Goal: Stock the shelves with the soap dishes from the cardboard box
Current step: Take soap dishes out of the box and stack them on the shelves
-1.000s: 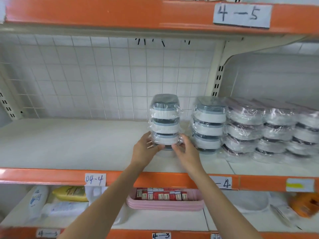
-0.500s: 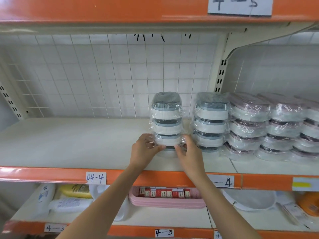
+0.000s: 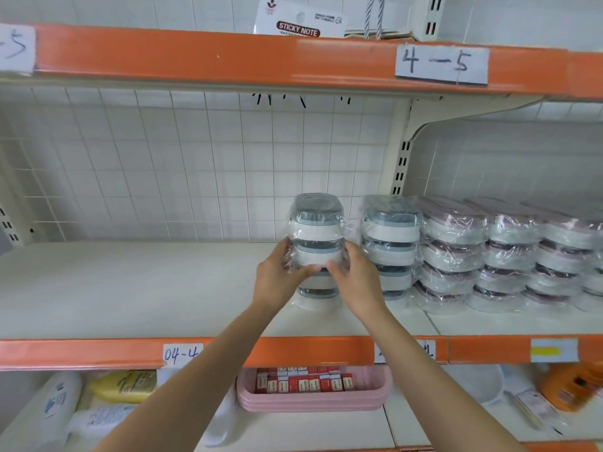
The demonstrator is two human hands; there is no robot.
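A person is standing at orange-edged store shelving, reaching both bare arms forward to a stack of four soap dishes [image 3: 317,252], each grey-lidded with a white base and wrapped in clear crinkled film. The stack is sitting upright on the white shelf [image 3: 130,288], above the front-edge label reading 04-4 [image 3: 181,353]. The left hand [image 3: 277,278] is cupping the stack's left side, and the right hand [image 3: 357,282] is cupping its right side; the fingers of both are curling round the second and third dishes from the top, with the thumbs pressing against the front of the film. Just to the right of this stack, not quite touching it, a matching grey-lidded stack [image 3: 391,246] is standing, and beyond that, rows of pink-lidded stacks [image 3: 509,256] are running off to the right. Left of the held stack, the shelf surface is lying bare. The cardboard box is not showing in this view. The step in hand appears to be settling this stack into line beside its neighbour. The next move probably calls for easing both hands away slowly enough that the slippery wrapped dishes are not sliding or tipping, then going back to the box for more dishes to fill the space to the left.
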